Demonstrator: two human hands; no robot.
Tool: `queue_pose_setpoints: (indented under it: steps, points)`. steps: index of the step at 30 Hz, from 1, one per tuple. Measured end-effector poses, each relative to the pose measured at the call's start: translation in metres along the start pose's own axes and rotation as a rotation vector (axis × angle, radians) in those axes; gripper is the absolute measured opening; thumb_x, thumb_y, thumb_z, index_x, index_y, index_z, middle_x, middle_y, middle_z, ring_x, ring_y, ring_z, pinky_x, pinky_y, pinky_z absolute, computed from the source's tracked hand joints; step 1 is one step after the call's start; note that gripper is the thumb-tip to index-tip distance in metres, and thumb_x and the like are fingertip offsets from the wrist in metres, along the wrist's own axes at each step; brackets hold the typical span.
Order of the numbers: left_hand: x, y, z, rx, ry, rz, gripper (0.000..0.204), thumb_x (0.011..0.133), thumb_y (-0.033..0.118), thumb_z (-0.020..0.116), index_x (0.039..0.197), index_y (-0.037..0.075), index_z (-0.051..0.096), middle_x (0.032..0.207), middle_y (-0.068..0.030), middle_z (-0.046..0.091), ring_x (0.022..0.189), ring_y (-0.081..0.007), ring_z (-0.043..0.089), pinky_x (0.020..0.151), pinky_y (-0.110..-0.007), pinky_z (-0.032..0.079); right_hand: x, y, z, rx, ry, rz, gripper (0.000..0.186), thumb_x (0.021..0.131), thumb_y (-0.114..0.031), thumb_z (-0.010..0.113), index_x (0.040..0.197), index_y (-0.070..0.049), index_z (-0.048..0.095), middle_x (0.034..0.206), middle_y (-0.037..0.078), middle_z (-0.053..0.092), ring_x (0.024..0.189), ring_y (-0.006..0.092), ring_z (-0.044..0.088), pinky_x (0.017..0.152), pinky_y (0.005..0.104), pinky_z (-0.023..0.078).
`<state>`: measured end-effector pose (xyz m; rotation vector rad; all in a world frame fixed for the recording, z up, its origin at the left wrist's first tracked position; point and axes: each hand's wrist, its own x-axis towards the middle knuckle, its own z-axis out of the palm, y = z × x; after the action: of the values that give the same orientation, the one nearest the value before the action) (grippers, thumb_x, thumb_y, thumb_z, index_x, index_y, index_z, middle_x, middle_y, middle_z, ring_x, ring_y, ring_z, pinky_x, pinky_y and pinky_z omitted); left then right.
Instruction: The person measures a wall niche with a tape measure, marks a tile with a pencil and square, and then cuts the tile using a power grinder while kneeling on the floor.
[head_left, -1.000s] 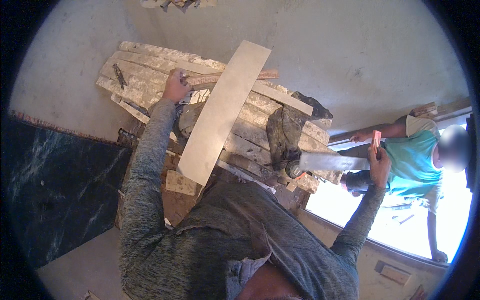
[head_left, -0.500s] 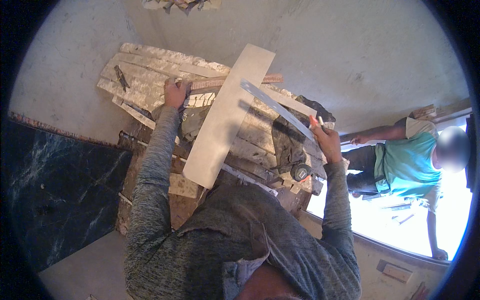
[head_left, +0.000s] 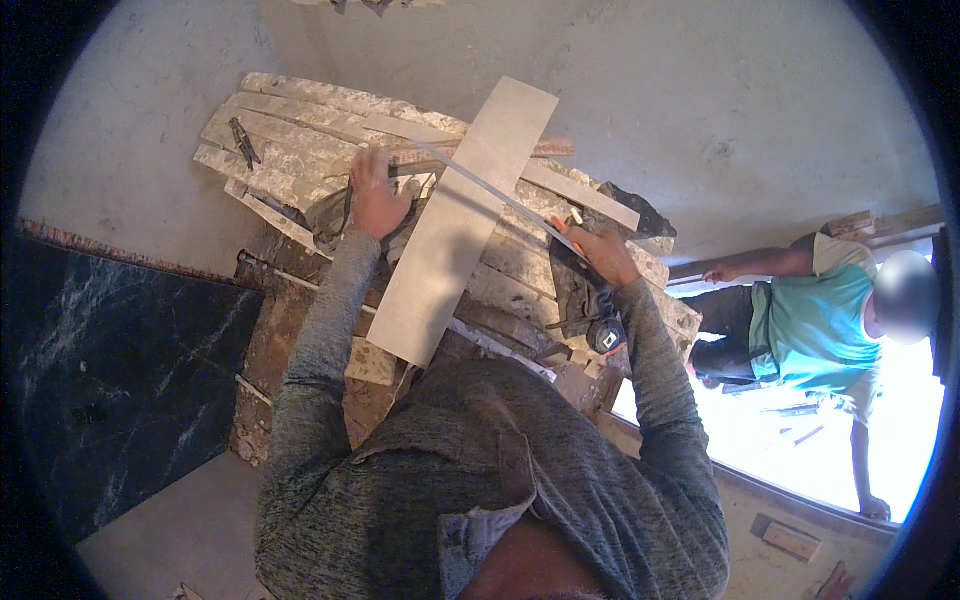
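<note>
A long pale beige tile strip (head_left: 462, 235) lies slantwise across rough wooden planks in front of me. My right hand (head_left: 605, 252), fingers closed, holds one end of a long thin metal straightedge (head_left: 488, 192). It crosses over the upper part of the strip. Something orange with a white-tipped piece beside it (head_left: 576, 216) shows at the same fingers; its kind is unclear. Left of the strip, my left hand (head_left: 379, 198) hovers over or rests on the planks and dark cloth, fingers extended, thumb toward the strip. I see nothing in it.
Pliers (head_left: 243, 143) lie on the far left of the plank platform (head_left: 300, 125). A round black tape measure (head_left: 605, 337) sits near the right side. Dark marbled slabs (head_left: 130, 370) stand at left. At right, a person in a teal shirt (head_left: 815, 325) is by a bright opening.
My right hand has moved left and up with the straightedge, which now reaches past the strip's left edge. My left hand has shifted right, its fingers opening out.
</note>
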<state>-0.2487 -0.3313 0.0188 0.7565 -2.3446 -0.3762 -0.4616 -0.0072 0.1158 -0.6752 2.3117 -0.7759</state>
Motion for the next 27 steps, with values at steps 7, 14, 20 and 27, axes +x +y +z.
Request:
queue_pose_setpoints:
  steps: [7, 14, 20, 27]
  points:
    - [-0.029, 0.081, -0.026, -1.086, -0.470, 0.035, 0.073, 0.078, 0.008, 0.077, 0.140, 0.000, 0.040, 0.134, -0.0151, 0.053, 0.127, -0.0267, 0.049, 0.108, -0.039, 0.041, 0.018, -0.005, 0.027, -0.235, -0.258, -0.466, 0.050, 0.088, -0.049, 0.060, 0.104, -0.002, 0.068, 0.065, 0.013, 0.061, 0.062, 0.0274, 0.061, 0.063, 0.0395, 0.049]
    - [-0.061, 0.133, -0.025, -1.414, -0.442, -0.091, 0.029, 0.085, 0.007, 0.073, 0.110, 0.000, 0.061, 0.105, -0.0091, 0.067, 0.091, -0.0144, 0.065, 0.081, -0.027, 0.054, 0.018, -0.014, 0.057, -0.204, -0.458, -0.677, 0.039, 0.098, -0.041, 0.047, 0.106, -0.007, 0.065, 0.063, 0.008, 0.059, 0.052, 0.0193, 0.054, 0.050, 0.0324, 0.045]
    - [-0.047, 0.144, -0.029, -1.272, -0.243, -0.571, 0.028, 0.088, 0.024, 0.072, 0.094, -0.003, 0.064, 0.079, -0.0070, 0.067, 0.068, -0.0124, 0.065, 0.062, -0.027, 0.055, -0.020, -0.037, 0.056, 0.647, -0.550, 0.105, 0.057, 0.098, -0.053, 0.045, 0.090, -0.002, 0.068, 0.065, 0.004, 0.060, 0.048, 0.0055, 0.044, 0.037, 0.0225, 0.031]
    - [-0.039, 0.121, 0.024, -1.156, -0.367, -0.841, 0.033, 0.086, 0.027, 0.073, 0.092, -0.003, 0.064, 0.076, -0.0111, 0.066, 0.062, -0.0127, 0.063, 0.054, -0.027, 0.052, -0.008, 0.012, 0.108, 0.608, -0.119, -0.087, 0.044, 0.096, -0.046, 0.054, 0.080, -0.006, 0.064, 0.062, -0.002, 0.051, 0.046, 0.0073, 0.040, 0.041, 0.0261, 0.031]
